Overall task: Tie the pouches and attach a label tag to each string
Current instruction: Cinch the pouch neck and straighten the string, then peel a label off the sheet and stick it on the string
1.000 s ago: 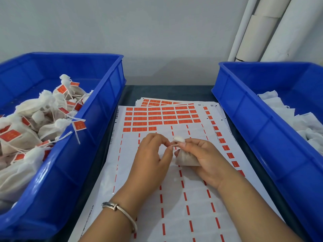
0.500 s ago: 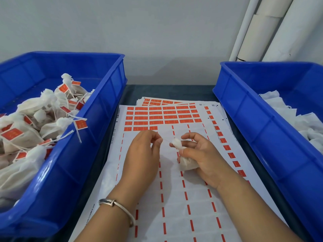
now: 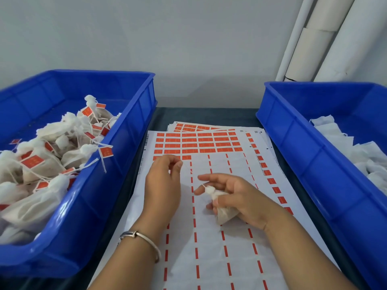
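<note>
A small white pouch (image 3: 223, 210) with a gathered neck lies in my right hand (image 3: 238, 197), whose lower fingers curl round it while the index finger points left. Its thin string (image 3: 202, 185) runs up and left toward my left hand (image 3: 164, 181), whose thumb and forefinger are pinched together near the lowest orange labels. Beneath both hands lies the label sheet (image 3: 201, 143), with rows of orange labels at its far end and peeled blank rows nearer me.
A blue bin (image 3: 117, 164) on the left holds several tied pouches with orange tags. A second blue bin (image 3: 297, 147) on the right holds white untied pouches (image 3: 356, 151). White tubes (image 3: 320, 36) lean in the back right corner.
My hands have drawn apart: the left went up and left with the string end, the right moved down and right with the pouch, and its index finger straightened.
</note>
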{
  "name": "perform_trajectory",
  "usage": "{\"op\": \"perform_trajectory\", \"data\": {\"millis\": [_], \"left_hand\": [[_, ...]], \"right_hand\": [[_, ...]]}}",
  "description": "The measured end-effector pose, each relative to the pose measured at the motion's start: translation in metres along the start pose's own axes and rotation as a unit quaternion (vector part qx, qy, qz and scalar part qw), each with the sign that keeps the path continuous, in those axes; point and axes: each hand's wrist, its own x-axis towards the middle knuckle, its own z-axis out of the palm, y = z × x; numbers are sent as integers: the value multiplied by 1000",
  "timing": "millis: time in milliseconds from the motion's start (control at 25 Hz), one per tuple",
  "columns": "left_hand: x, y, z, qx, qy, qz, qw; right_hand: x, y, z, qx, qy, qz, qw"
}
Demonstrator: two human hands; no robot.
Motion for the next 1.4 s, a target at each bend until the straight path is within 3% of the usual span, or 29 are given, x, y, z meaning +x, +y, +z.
{"op": "perform_trajectory", "data": {"millis": [200,400,520,760,920,1080,1400], "left_hand": [[-12,22,-16,17,-31,75,997],[-5,37,-35,35,-45,125,990],[24,35,-27,31,-55,89,994],[68,-4,21,163,-169,9,972],[71,-26,36,232,-187,59,953],[73,-44,42,268,-195,100,938],[74,-43,41,260,-187,90,943]], "right_hand": [[-4,-20,-6,85,-1,4,996],[-4,-44,-18,67,-1,-7,998],[7,-60,-25,85,55,1,995],[46,-64,-29,123,118,4,985],[67,-41,-24,159,136,42,977],[78,-11,-24,292,141,50,945],[85,-3,-25,290,99,31,951]]}}
